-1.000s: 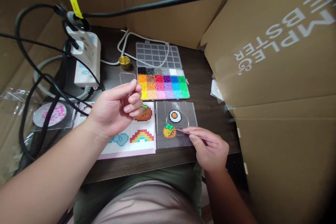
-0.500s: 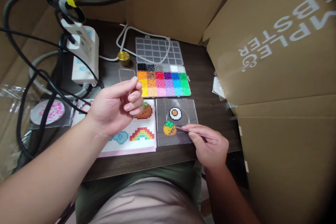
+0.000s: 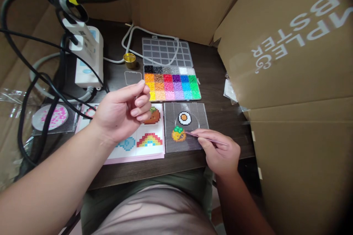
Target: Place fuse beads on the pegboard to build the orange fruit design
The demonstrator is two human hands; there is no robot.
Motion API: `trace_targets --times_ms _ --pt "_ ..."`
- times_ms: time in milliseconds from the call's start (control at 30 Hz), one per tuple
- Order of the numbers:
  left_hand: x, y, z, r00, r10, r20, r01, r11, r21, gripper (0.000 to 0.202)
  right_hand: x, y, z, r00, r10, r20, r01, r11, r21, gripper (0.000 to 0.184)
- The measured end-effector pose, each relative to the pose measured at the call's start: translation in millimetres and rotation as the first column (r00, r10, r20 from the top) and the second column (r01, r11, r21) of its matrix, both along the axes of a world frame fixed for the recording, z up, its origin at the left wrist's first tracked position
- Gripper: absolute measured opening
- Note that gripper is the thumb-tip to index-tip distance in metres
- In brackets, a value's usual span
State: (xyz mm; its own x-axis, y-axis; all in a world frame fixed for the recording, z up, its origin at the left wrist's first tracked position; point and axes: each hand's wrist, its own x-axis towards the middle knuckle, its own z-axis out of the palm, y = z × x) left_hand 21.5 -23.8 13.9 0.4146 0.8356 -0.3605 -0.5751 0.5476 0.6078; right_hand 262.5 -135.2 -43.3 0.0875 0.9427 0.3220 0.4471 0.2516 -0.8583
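Pink tweezers [image 3: 193, 134] over the pegboard [image 3: 171, 110], pinched between thumb and fingers of my right hand [image 3: 223, 152]. Long axis slantwise; tips point left and slightly away from me, at the right edge of the orange bead figure [image 3: 178, 134]. Step, I judge: bead work at that edge; next move calls for a light, steady touch. Egg figure [image 3: 184, 118] just beyond. My left hand [image 3: 121, 114] curled above the pattern sheet [image 3: 150, 152], thumb against forefinger.
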Motion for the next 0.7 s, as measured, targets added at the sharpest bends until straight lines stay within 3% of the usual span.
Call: trace_targets --times_ms 700 --pt "-0.6 -0.4 4.2 1.0 -0.017 -0.002 0.017 1.0 -0.001 0.025 0.2 -0.3 -0.8 1.0 0.003 0.013 -0.003 1.0 0.003 0.026"
